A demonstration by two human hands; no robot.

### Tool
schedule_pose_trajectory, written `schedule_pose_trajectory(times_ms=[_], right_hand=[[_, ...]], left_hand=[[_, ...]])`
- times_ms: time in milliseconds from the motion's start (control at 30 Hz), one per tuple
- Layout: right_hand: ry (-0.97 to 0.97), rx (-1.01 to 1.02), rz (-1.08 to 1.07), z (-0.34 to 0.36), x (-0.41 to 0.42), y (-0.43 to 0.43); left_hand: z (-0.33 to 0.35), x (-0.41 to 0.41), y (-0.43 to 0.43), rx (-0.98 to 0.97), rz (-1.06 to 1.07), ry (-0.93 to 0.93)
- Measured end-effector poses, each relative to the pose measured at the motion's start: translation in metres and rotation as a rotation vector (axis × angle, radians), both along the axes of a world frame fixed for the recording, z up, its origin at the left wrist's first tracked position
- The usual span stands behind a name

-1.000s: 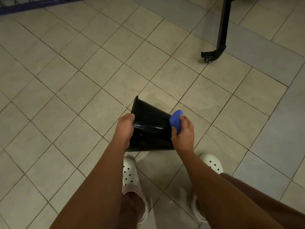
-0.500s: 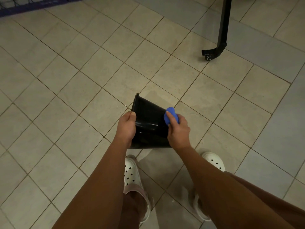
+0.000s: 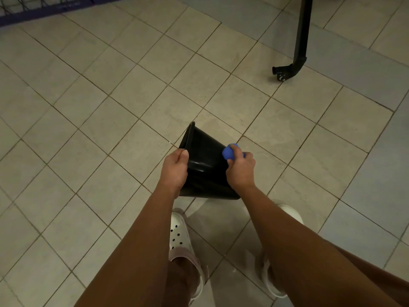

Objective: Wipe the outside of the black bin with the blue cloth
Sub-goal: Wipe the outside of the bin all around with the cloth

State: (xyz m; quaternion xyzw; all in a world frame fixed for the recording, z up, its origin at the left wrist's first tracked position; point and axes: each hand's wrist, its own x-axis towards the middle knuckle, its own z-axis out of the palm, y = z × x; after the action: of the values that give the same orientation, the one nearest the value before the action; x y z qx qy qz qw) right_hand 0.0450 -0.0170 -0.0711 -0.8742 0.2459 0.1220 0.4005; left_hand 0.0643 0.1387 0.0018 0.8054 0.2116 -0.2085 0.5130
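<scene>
A small black bin [image 3: 204,160] is held tilted above the tiled floor, its rim pointing up and left and its base toward my legs. My left hand [image 3: 174,171] grips the bin's left side near the rim. My right hand [image 3: 240,171] is closed around a bunched blue cloth [image 3: 229,152] and presses it against the bin's upper right outer wall. Part of the cloth is hidden by my fingers.
Beige tiled floor [image 3: 110,107] all around. A black metal leg with a caster wheel [image 3: 285,73] stands at the upper right. A blue wire frame [image 3: 33,9] lies along the top left edge. My white perforated clogs [image 3: 180,235] are below the bin.
My right hand with the cloth slid up along the bin's right wall toward the rim. The left hand kept its grip.
</scene>
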Motion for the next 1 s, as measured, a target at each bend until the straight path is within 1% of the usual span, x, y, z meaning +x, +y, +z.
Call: schedule_pose_trajectory(times_ms=[67,133,267,367,433,500,533,567,700,767,900,1000], right_hand=[[0.089,-0.002,-0.076,-0.004,-0.002,-0.010],[0.115,0.002,-0.109,-0.001,-0.006,-0.007],[-0.011,0.040,-0.011,0.010,-0.005,0.013],[-0.025,0.052,0.064,0.006,0.002,0.009],[0.037,0.009,0.056,0.000,0.001,-0.003],[0.163,-0.024,-0.041,-0.005,-0.009,-0.017],[0.201,-0.018,-0.093,-0.005,-0.015,-0.020],[0.200,-0.001,-0.121,-0.003,-0.020,-0.018],[0.014,0.018,-0.019,0.007,-0.027,0.012],[-0.020,0.017,-0.004,0.006,-0.025,0.016],[0.119,0.038,-0.144,0.002,-0.022,-0.001],[0.181,0.044,-0.201,0.002,-0.021,-0.007]], left_hand=[[0.000,-0.001,0.000,0.011,0.003,-0.007],[0.000,0.000,0.000,0.013,-0.009,-0.013],[0.001,0.004,0.006,0.002,-0.057,0.006],[0.002,0.001,0.009,-0.010,-0.035,0.010],[0.001,-0.002,0.011,-0.014,-0.006,0.014],[0.000,-0.005,0.014,-0.020,0.030,0.024],[-0.001,-0.005,0.015,-0.026,0.046,0.028],[-0.001,-0.005,0.016,-0.029,0.056,0.035],[0.000,-0.002,0.014,-0.038,0.049,0.045],[0.001,-0.002,0.014,-0.042,0.053,0.058],[0.001,0.000,0.012,-0.060,0.021,0.041],[0.004,0.003,0.009,-0.068,-0.011,0.042]])
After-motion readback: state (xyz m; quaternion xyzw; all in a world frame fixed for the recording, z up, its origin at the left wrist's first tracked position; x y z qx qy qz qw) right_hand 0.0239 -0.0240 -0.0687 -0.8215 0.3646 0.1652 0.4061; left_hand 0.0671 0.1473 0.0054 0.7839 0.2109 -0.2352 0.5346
